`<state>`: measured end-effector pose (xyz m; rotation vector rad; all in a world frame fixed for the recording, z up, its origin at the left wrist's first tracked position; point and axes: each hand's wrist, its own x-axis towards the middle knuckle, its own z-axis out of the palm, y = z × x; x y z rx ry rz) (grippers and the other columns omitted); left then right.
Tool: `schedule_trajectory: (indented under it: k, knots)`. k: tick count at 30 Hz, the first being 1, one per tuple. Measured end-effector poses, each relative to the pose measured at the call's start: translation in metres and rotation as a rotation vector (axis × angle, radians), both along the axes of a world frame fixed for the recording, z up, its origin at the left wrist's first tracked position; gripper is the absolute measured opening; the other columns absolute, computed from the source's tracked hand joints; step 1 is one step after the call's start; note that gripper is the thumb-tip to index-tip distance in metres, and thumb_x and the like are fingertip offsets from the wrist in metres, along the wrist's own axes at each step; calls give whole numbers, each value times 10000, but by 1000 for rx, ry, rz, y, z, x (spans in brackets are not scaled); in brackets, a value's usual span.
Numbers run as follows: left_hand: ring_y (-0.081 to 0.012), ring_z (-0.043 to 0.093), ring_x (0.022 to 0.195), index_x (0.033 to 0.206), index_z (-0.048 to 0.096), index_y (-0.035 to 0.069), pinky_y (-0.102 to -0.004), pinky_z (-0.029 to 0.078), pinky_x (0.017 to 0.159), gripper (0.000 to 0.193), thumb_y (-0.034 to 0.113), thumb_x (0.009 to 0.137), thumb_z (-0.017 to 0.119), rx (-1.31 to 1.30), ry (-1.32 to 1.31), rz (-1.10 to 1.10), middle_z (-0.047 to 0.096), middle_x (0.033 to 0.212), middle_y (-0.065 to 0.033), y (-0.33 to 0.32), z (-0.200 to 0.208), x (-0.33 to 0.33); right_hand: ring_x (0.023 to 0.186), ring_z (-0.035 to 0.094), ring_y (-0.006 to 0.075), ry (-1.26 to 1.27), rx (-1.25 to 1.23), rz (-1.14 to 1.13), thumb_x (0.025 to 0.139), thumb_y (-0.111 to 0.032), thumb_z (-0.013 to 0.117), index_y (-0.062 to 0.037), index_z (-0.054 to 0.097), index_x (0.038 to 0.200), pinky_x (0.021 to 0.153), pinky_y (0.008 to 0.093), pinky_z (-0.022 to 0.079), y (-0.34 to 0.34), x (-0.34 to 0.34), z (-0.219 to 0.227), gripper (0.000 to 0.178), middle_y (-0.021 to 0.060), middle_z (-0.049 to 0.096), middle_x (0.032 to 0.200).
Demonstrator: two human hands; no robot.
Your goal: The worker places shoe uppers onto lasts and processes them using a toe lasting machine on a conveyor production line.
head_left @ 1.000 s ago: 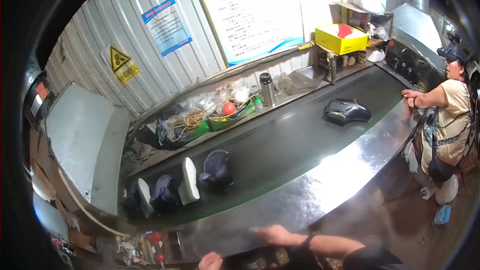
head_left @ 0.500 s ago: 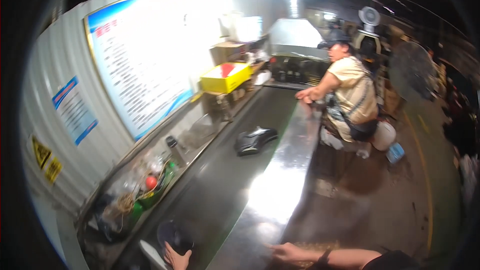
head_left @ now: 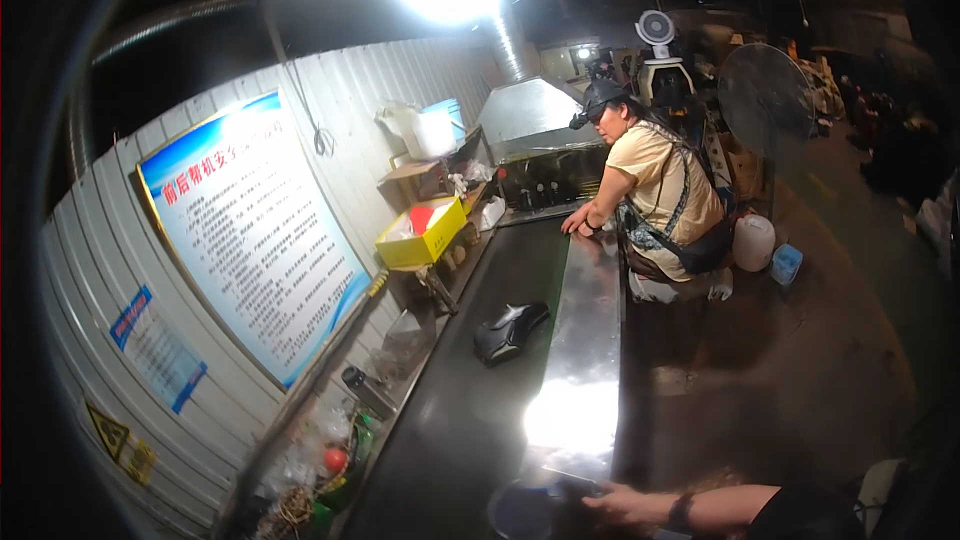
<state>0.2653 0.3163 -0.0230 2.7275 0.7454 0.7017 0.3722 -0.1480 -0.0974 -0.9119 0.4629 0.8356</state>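
My right hand (head_left: pixel 628 506), with a dark band on the wrist, comes in from the lower right over the metal ledge (head_left: pixel 590 345). Its fingers are closed at a dark, thin-edged thing (head_left: pixel 570 481) that I cannot make out. Beside it, at the bottom of the picture, is a blurred dark rounded piece (head_left: pixel 522 512). Whether the two are joined is hidden. My left hand is out of the picture. Further up the dark conveyor belt (head_left: pixel 440 440) lies a black shoe-like piece (head_left: pixel 510 333) with a light streak, apart from my hand.
A co-worker (head_left: pixel 665 180) in a pale top crouches at the belt's far right, hands on the ledge by a metal-hooded machine (head_left: pixel 530 115). Along the left shelf are a yellow box (head_left: pixel 425 240), a dark flask (head_left: pixel 367 390) and bagged clutter with a red ball (head_left: pixel 335 460). A fan (head_left: pixel 765 105) stands behind.
The view has swung, and my left hand has left the picture. The dark rounded piece that was beside it is now near my right hand, which has closed at a thin-edged thing.
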Motion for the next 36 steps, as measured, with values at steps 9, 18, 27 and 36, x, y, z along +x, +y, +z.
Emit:
schedule_trajectory:
  k: [9,18,27,36]
  knots:
    - [-421,544,1220,1424,349,-17,-505,454,1012,1000,440,693,855,-259,349,547,525,1316,-272,61,-59,-78,560,509,48,92,140,51,896,-28,720,-218,147,1579,1069,618,434,-7,10,37,912,-12,453,1229]
    - [-524,420,1281,1555,294,228,-589,381,1044,1115,463,625,862,-421,156,643,352,1484,-313,0,-71,-117,1125,510,182,102,174,184,903,-75,720,-260,116,1591,1011,657,463,-11,33,51,934,94,69,1587]
    - [-452,333,1322,1319,605,269,-617,304,1051,763,344,591,821,216,300,155,377,1411,-266,-140,67,-96,1021,593,230,-19,-92,190,999,-229,599,-243,339,1521,790,498,536,-20,23,84,584,43,574,1228]
    - [-237,377,1238,1223,629,301,-458,241,976,530,409,714,729,471,36,-547,481,1273,-45,-295,19,-60,934,635,193,32,122,134,933,-439,611,-151,637,1123,630,386,481,-39,41,50,346,5,686,1082]
